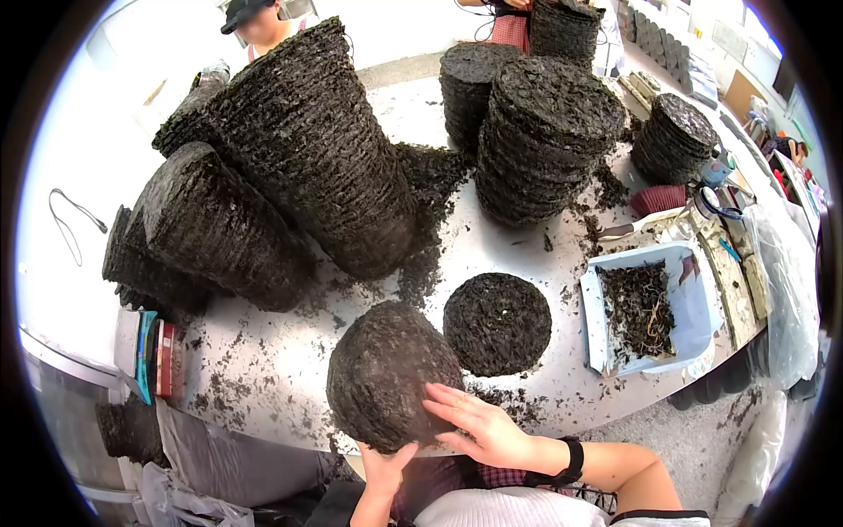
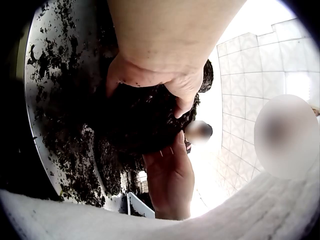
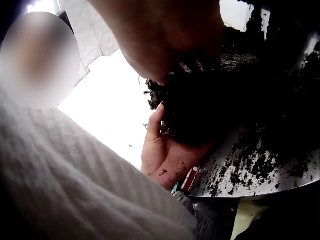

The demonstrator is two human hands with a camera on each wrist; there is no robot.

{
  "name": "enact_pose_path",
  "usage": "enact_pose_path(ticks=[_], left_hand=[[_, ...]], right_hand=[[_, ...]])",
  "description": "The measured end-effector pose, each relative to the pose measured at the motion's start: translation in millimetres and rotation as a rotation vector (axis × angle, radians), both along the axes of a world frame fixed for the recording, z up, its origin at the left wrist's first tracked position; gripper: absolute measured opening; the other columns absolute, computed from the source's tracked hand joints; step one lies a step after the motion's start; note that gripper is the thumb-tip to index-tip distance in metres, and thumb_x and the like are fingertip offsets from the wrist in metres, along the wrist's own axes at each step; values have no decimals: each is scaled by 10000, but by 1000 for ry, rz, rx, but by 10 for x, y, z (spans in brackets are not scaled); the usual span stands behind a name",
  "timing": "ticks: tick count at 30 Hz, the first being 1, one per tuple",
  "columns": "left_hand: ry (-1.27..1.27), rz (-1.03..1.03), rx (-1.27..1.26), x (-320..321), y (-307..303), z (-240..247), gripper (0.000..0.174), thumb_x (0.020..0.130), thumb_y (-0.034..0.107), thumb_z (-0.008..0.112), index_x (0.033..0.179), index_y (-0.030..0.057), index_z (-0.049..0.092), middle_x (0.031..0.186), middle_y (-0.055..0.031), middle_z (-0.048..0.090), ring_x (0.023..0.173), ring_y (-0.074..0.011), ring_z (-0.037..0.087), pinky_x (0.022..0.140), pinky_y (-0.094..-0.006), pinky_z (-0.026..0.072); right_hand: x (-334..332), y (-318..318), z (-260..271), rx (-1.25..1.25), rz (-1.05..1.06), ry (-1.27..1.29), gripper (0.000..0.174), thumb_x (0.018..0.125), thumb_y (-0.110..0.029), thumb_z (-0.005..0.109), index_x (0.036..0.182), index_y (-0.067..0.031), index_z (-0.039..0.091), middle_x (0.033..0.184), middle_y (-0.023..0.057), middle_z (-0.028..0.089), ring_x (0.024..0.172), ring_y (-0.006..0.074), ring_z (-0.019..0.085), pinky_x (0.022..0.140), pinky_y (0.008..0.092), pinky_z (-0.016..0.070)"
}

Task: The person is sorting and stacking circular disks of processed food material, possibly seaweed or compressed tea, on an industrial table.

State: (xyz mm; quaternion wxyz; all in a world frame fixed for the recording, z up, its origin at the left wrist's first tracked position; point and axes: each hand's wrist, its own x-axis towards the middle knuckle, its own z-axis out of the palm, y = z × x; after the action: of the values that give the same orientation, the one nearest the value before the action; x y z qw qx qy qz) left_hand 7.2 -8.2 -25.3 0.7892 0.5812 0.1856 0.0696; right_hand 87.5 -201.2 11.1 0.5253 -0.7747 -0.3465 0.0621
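A tilted stack of dark, rough round sheets is between the two hands at the near table edge. The left hand grips its near lower edge, thumb against the side and other fingers mostly hidden. Spread, nearly straight fingers of the right hand rest on the stack's right side. In the left wrist view, the left hand is above the dark stack and the right hand below it. Shadow hides much of the stack in the right wrist view. A flat round dark piece lies just right of the stack.
Tall dark stacks lean at the back left; others stand at the back. A pale blue bin with dark scraps is at the right. Loose flakes litter the white table. Two people are partly visible across it.
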Motion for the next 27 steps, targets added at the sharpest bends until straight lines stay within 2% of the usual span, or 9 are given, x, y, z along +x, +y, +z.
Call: enact_pose_path(ticks=[4,5,6,8,9,11,13,20,27], left_hand=[[29,30,-130,-65,44,-104,844,698,-56,742,1384,94,274,1274,-96,468,1124,-219,521,965,-372,450],[44,30,-129,-94,91,-139,833,699,-68,733,1379,99,283,1259,-89,474,1107,-213,524,947,-365,457],[61,29,-128,-128,158,-175,823,700,-80,724,1375,104,292,1245,-82,481,1090,-207,527,929,-358,464],[60,49,-178,-166,216,-147,770,708,-127,674,1351,115,325,1187,-69,501,1016,-194,541,861,-332,486],[76,65,-188,-183,227,-151,763,708,-133,667,1345,117,330,1179,-69,503,1006,-197,545,851,-335,490],[113,87,-209,-232,244,-168,750,707,-144,654,1333,122,339,1163,-69,507,987,-204,553,832,-339,498],[119,66,-221,-244,236,-150,740,701,-143,656,1318,128,349,1147,-82,507,964,-211,560,819,-358,506],[14,-9,-26,-182,-67,-94,812,671,-59,710,1364,94,314,1257,-114,469,1144,-245,510,953,-394,461],[59,14,-23,-99,-108,92,783,682,-94,676,1361,73,324,1254,-106,480,1114,-232,528,947,-365,461]], right_hand=[[-20,-27,-53,118,-92,130,365,913,-87,546,1267,4,536,1308,170,551,1219,309,531,1000,386,456],[-19,-50,-84,219,-215,136,336,941,-81,504,1266,-4,547,1116,158,652,1008,263,650,844,348,527],[-70,-169,23,82,-378,383,256,961,-84,476,1164,1,607,871,109,660,717,172,614,635,300,498],[16,-275,-247,327,-777,311,238,983,-127,466,814,-7,581,711,-23,503,636,76,444,544,248,383],[125,-405,-191,386,-840,372,257,992,-169,475,810,-15,571,702,-63,426,665,59,413,561,234,354],[278,-605,-383,581,-978,702,213,984,-187,504,1041,5,575,855,-18,503,770,86,443,683,246,390],[281,-769,-996,498,-1118,613,463,953,-193,550,1348,1,408,1327,96,462,1165,185,474,1001,333,401],[-69,-193,104,37,-69,53,856,754,-325,779,1412,3,341,1469,226,309,1356,366,331,1097,442,313],[-61,-120,39,71,-86,142,461,870,-165,651,1290,-28,519,1298,177,548,1162,268,568,972,361,464]])
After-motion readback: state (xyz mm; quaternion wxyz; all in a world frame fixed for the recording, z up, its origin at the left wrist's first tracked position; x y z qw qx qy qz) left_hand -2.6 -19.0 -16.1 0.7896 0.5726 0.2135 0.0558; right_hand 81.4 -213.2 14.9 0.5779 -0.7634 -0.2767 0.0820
